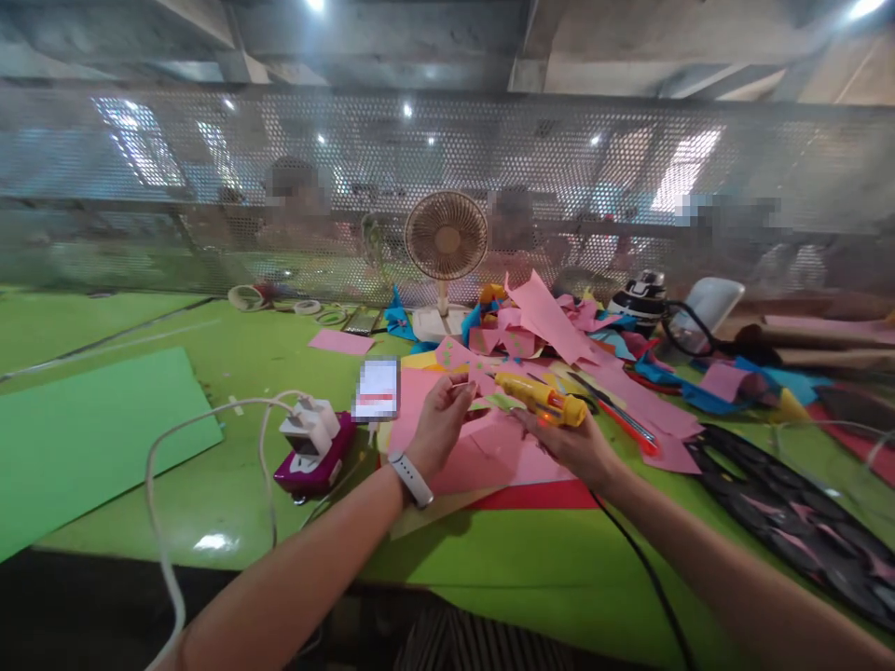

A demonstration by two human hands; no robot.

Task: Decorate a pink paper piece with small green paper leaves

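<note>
My right hand grips a yellow glue gun, its nozzle pointing left toward a small piece of paper. My left hand, with a white watch on the wrist, pinches that small green and pink paper piece just above a pink sheet lying on the green table. The glue gun's black cord runs down toward me past my right forearm.
A purple power strip with white plugs and a white cable sits at left, beside a large green sheet. A heap of pink, blue and yellow paper scraps, a small fan, tape rolls and black cut-outs fill the back and right. People sit behind a mesh screen.
</note>
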